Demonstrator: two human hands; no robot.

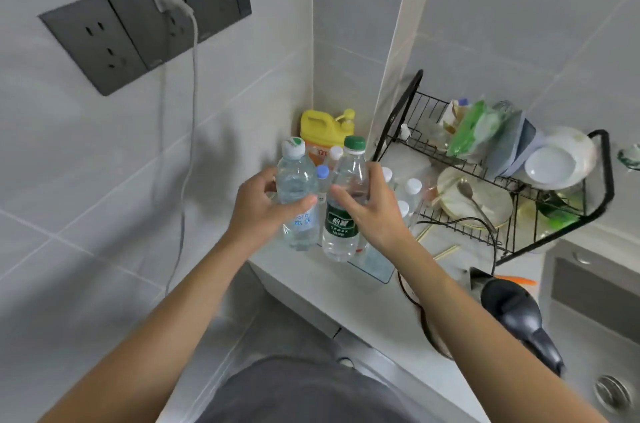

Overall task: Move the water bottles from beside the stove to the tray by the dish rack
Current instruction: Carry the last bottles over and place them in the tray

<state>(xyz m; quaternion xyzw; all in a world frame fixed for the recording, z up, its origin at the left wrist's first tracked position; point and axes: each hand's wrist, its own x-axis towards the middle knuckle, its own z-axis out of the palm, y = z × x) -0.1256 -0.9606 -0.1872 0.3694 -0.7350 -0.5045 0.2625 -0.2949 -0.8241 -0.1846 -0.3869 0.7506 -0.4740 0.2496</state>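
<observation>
Two water bottles in hand, both upright, long axes near vertical, caps up. White-capped bottle [297, 194] sits in the left hand [263, 204], fingers wrapped round the upper body, thumb across the front above the blue label. Green-capped bottle [346, 201] sits in the right hand [370, 211], clasped at the shoulder, dark green label showing below the thumb. The two bottles ride side by side, nearly touching, their bases hanging just above the near edge of the clear tray [375, 267].

Tray lies directly below and slightly beyond the grips; several small bottles [412, 187] already stand on it, behind the right hand. Free tray surface appears to be under and toward the person from the green-capped bottle. Judged: the set-down is mostly a straight lowering; right hand is nearer the tray's open part, left-hand bottle hangs over its left edge.

Beyond: yellow detergent jug [323, 132] in the corner, dish rack [502, 180] to the right of the grips.
</observation>
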